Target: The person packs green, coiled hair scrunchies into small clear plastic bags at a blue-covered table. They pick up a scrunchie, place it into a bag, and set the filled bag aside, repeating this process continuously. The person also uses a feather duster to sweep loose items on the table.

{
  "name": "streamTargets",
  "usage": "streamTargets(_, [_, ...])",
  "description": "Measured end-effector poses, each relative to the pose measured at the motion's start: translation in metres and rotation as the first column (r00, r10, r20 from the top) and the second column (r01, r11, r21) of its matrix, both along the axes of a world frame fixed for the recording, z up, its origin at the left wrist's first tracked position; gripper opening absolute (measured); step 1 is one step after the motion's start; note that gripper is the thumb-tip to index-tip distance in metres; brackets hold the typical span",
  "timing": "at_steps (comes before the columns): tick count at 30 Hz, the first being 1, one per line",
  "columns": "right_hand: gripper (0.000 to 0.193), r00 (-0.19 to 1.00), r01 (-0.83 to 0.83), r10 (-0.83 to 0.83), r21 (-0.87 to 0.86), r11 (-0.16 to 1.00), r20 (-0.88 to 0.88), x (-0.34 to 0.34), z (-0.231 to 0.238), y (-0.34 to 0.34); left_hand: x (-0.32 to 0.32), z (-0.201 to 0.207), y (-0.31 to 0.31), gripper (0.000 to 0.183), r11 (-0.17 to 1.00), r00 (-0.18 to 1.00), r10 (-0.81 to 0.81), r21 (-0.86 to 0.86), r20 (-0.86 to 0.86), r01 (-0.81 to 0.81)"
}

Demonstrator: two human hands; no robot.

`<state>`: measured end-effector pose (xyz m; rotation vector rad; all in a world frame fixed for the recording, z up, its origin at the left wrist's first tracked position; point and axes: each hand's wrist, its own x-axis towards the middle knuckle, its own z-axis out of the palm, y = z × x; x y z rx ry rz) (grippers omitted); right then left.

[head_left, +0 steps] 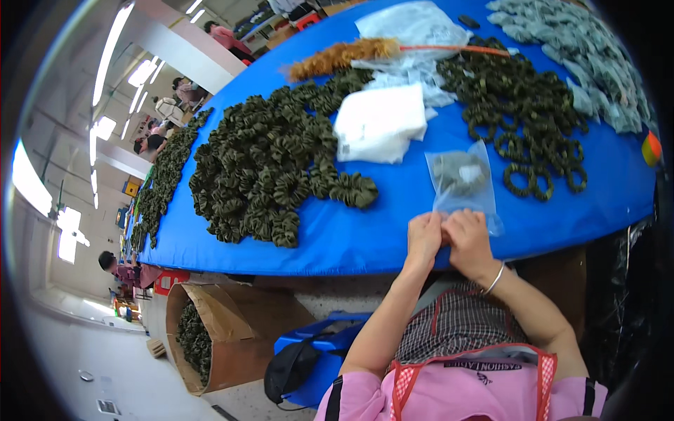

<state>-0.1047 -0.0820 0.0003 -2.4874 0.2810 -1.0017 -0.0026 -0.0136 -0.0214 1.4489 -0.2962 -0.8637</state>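
Observation:
A clear plastic bag point(449, 200) with a dark green scrunchie point(455, 174) inside lies near the table's front edge. My left hand point(425, 240) and my right hand point(467, 237) meet at the bag's near end, fingers closed on its edge. The fingertips partly hide that edge. A white tag-like patch shows on the bagged scrunchie. To the left spreads a big heap of loose dark green scrunchies point(263, 165). Beyond the bag sits a stack of white plastic bags point(382, 125).
Dark green rings point(537, 133) lie at the right, with many bagged pieces point(583, 52) behind them. A brown feather duster point(344, 57) rests across the blue table point(414, 249). Below are a cardboard box point(239, 337) of scrunchies and a blue stool point(319, 365). People work in the background.

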Motion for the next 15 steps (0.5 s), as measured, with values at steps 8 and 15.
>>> streamTargets(8, [0.009, 0.999, -0.020, 0.036, 0.707, 0.707, -0.008, -0.149, 0.067, -0.079, 0.001, 0.011, 0.004, 0.022, 0.977, 0.993, 0.006, 0.211, 0.118, -0.031])
streamTargets(15, [0.041, 0.724, 0.689, -0.430, 0.600, 0.406, -0.540, -0.461, 0.043, -0.204, -0.012, 0.045, 0.008, 0.026, 0.946, 0.980, -0.187, 0.280, 0.071, 0.160])
